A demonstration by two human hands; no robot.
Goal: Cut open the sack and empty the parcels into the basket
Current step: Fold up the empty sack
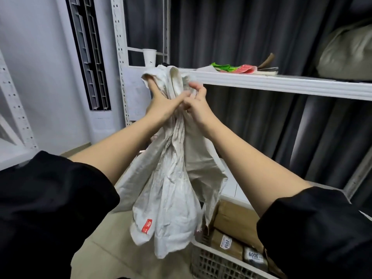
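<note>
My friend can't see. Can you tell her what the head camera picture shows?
Both hands, left hand and right hand, grip a limp white sack held up beside a white basket of brown parcels. Shelves and dark curtains stand behind.

Your left hand has its fingertips buried in the bunched sack, and your right hand hides part of the same folds. The sack covers the near corner of the basket, whose lower side runs off the frame. You can read "2010" and "3009" on the parcels; their smaller print is illegible.
</note>
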